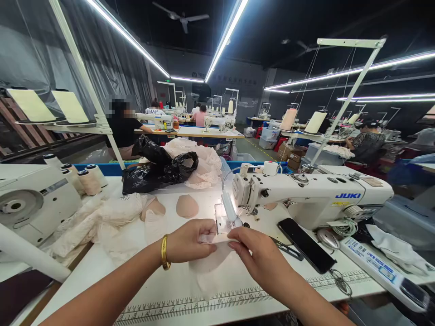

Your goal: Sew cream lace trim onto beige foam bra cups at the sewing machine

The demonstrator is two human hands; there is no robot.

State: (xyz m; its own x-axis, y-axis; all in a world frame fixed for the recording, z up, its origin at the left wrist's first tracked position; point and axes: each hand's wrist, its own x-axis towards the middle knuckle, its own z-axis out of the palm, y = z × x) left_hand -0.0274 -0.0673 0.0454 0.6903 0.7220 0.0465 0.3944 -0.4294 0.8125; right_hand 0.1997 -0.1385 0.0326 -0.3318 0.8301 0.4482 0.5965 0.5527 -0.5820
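My left hand [195, 237], with a gold bangle at the wrist, is closed on one edge of a pale fabric piece [210, 267]. Opposite it, my right hand [256, 249] pinches the same edge between thumb and fingers. The fabric hangs down from both hands over the white table, just in front of the needle area of a white JUKI sewing machine [288, 192]. A small lamp [229, 206] lights the metal needle plate [221, 224]. Beyond my left hand lies a beige rounded cup-shaped piece [187, 206], flat on the table.
Lace fabric [105, 222] is heaped at the left, beside thread cones [90, 181]. A black plastic bag [152, 167] and pale garments [204, 163] lie at the back. Right of the machine bed are a black phone [306, 244] and black scissors [288, 249]. A printed ruler [190, 305] runs along the front edge.
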